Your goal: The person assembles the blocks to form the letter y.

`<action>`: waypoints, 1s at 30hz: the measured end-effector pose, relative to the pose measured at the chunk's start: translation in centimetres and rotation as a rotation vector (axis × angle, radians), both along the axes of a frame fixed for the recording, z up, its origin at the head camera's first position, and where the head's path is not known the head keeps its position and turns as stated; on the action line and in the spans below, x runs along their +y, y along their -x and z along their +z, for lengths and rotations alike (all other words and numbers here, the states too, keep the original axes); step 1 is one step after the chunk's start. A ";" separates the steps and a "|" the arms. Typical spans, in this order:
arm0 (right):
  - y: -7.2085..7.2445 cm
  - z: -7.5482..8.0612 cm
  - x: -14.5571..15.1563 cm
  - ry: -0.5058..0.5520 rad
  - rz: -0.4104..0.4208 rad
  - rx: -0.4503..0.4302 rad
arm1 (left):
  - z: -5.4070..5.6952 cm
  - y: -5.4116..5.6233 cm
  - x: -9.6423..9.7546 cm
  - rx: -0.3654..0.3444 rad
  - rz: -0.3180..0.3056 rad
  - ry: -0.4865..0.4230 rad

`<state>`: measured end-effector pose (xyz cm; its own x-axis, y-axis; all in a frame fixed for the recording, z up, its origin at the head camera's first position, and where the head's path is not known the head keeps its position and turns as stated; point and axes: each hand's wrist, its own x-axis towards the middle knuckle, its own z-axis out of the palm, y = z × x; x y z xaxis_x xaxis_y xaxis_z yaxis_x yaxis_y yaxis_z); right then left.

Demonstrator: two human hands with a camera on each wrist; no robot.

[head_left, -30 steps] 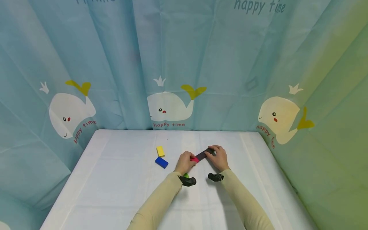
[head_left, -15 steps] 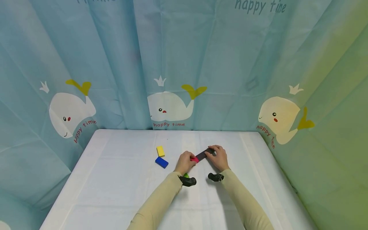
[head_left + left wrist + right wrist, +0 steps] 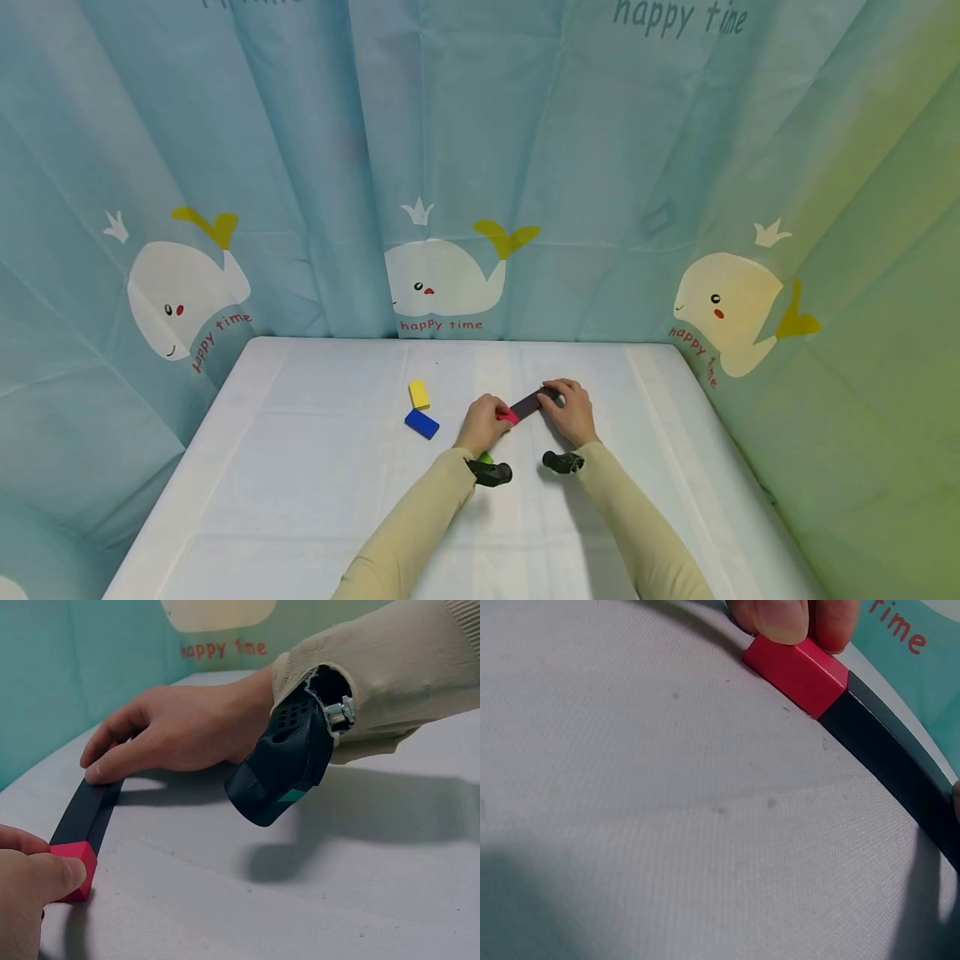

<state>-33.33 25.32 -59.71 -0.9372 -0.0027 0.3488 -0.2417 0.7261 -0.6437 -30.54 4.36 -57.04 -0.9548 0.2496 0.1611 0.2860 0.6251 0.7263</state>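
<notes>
My left hand (image 3: pixel 482 426) pinches a red block (image 3: pixel 510 417) between thumb and fingers. The block lies on the white table, end to end with a long black bar (image 3: pixel 526 407). At the bar's far end my right hand (image 3: pixel 573 412) holds it with thumb and fingertips. In the right wrist view the red block (image 3: pixel 799 673) meets the black bar (image 3: pixel 889 754) in one straight line, with no gap to be seen. Whether they are joined cannot be told. A green piece (image 3: pixel 486 457) shows beside my left wrist, mostly hidden by it.
Left of my hands, a yellow block (image 3: pixel 419 395) and a blue block (image 3: pixel 422 423) lie close together on the white table (image 3: pixel 315 475). A blue curtain (image 3: pixel 600 167) with printed whales stands behind the table and along its sides. Each wrist carries a black camera mount (image 3: pixel 491 473).
</notes>
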 end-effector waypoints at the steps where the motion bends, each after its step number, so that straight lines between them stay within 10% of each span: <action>1: 0.0 0.0 0.0 0.002 0.001 0.003 | 0.0 0.0 0.0 0.001 0.000 0.000; 30: -0.4 0.5 -0.4 0.010 0.006 0.053 | 0.8 -0.6 0.0 -0.056 0.005 -0.013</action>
